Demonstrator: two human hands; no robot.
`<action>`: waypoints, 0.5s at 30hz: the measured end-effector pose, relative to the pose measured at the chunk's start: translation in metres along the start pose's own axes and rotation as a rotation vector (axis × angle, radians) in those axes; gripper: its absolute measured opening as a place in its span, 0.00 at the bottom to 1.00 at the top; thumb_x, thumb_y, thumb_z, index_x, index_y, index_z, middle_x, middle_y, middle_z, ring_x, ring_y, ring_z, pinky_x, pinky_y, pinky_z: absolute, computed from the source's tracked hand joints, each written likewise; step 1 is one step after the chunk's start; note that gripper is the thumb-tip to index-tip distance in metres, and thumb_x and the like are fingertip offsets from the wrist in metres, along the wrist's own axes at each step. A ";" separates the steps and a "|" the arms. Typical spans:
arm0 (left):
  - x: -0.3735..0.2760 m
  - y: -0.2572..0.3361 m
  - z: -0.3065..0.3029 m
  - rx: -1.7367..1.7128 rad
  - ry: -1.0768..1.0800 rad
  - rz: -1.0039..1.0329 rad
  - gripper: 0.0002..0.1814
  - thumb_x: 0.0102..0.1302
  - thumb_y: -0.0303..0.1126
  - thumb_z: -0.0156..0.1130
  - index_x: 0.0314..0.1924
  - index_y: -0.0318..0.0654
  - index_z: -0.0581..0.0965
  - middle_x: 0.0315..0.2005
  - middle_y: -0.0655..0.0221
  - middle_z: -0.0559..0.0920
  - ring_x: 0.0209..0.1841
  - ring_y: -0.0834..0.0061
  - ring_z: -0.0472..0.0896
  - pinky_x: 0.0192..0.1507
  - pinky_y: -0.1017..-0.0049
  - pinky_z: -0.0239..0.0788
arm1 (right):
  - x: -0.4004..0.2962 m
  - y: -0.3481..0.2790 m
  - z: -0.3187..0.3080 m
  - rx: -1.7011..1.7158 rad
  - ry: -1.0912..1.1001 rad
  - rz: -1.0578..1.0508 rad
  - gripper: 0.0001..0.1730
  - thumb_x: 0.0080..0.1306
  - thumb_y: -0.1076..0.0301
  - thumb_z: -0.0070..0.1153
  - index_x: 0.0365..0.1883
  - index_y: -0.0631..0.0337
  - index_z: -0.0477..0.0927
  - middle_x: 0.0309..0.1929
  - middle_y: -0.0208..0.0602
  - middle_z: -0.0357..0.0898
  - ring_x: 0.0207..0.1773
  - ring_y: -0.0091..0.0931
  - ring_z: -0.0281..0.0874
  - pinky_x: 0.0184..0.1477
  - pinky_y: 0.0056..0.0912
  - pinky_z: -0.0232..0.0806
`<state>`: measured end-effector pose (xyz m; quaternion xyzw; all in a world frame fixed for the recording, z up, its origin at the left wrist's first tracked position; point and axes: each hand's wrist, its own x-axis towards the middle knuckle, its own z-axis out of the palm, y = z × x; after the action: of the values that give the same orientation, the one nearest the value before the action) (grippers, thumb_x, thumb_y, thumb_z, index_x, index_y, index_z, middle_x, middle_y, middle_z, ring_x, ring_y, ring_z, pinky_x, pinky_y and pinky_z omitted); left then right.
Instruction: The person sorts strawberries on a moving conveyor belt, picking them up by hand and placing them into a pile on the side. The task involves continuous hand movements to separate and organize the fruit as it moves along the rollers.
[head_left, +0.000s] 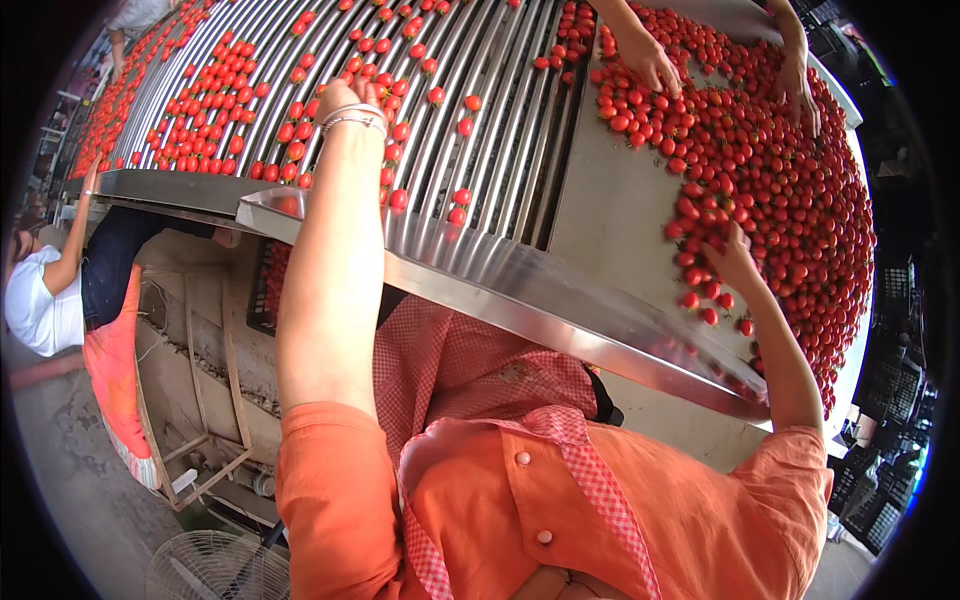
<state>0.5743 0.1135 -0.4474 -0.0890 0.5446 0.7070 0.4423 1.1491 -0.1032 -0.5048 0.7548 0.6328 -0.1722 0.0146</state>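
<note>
My left hand (349, 96), with bracelets at the wrist, reaches over the metal roller conveyor (480, 169) among loose cherry tomatoes (397, 131). Its fingertips are partly hidden, so whether it grips a tomato is unclear. On the right, my right hand (732, 256) rests at the near edge of a large heap of cherry tomatoes (795, 202), thumb and fingers apart. That heap lies on a smooth metal tray (607, 195) joined to the rollers. Some tomatoes there are blurred beside my fingers.
Across the tray, another person's hands (651, 64) touch the heap. A raised metal edge (525, 300) runs before my body. At the left sits a person in a white shirt (49, 300). Below are a metal frame (229, 360), a fan (217, 566) and a black crate (262, 289).
</note>
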 end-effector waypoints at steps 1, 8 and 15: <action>0.007 0.002 -0.006 0.017 0.029 0.037 0.05 0.62 0.26 0.55 0.36 0.32 0.73 0.25 0.67 0.77 0.23 0.78 0.78 0.28 0.82 0.75 | 0.009 -0.019 0.007 0.082 -0.118 -0.054 0.49 0.60 0.53 0.62 0.70 0.64 0.48 0.64 0.60 0.58 0.65 0.47 0.60 0.64 0.43 0.58; 0.000 -0.002 -0.014 0.143 -0.113 -0.076 0.11 0.65 0.28 0.55 0.46 0.31 0.70 0.37 0.61 0.68 0.36 0.60 0.80 0.39 0.62 0.79 | 0.007 -0.170 -0.012 0.710 -0.452 -0.246 0.30 0.68 0.69 0.51 0.68 0.57 0.58 0.59 0.40 0.68 0.48 0.21 0.74 0.49 0.27 0.69; 0.006 -0.005 -0.010 0.227 -0.184 -0.036 0.14 0.64 0.30 0.59 0.47 0.31 0.72 0.40 0.61 0.72 0.35 0.65 0.82 0.37 0.69 0.79 | -0.009 -0.171 0.003 0.583 -0.527 -0.388 0.19 0.66 0.70 0.51 0.55 0.63 0.72 0.49 0.37 0.75 0.44 0.22 0.75 0.46 0.27 0.69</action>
<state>0.5707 0.1084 -0.4583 0.0170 0.5764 0.6380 0.5103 0.9827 -0.0785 -0.4712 0.5249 0.6625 -0.5297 -0.0706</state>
